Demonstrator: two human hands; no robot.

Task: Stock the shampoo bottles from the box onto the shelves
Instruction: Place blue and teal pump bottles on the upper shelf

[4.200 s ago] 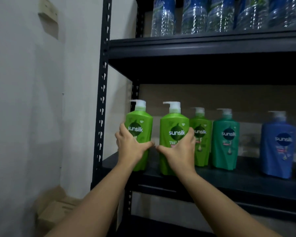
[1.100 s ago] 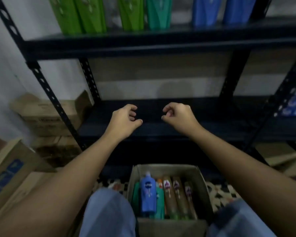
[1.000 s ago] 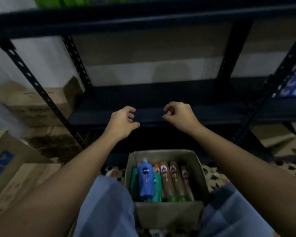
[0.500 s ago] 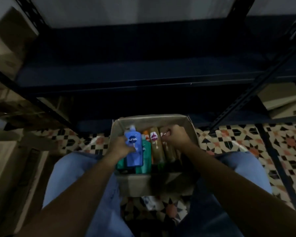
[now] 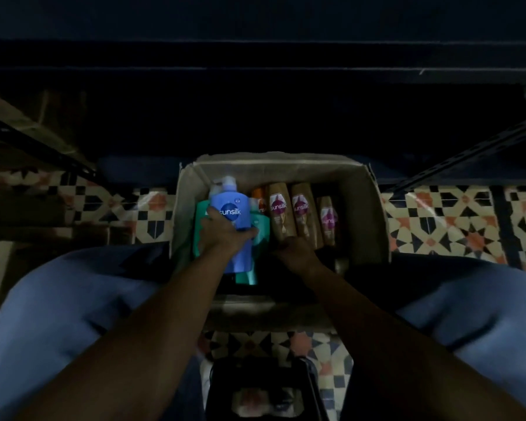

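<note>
Bottles remained in the cardboard box (image 5: 374,214) on the floor: my left hand (image 5: 222,235) gripped the blue Sunsilk bottle (image 5: 233,220), my right hand (image 5: 295,253) curled onto a gold bottle (image 5: 280,214); several awaited shelving.

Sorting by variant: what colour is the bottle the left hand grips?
Blue bottle, left hand; head view.

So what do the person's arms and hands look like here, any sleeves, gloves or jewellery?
Both forearms are bare up to the frame edge, no sleeves showing. The left hand and right hand wear no gloves; no watch or rings are discernible in the dim light.
</note>
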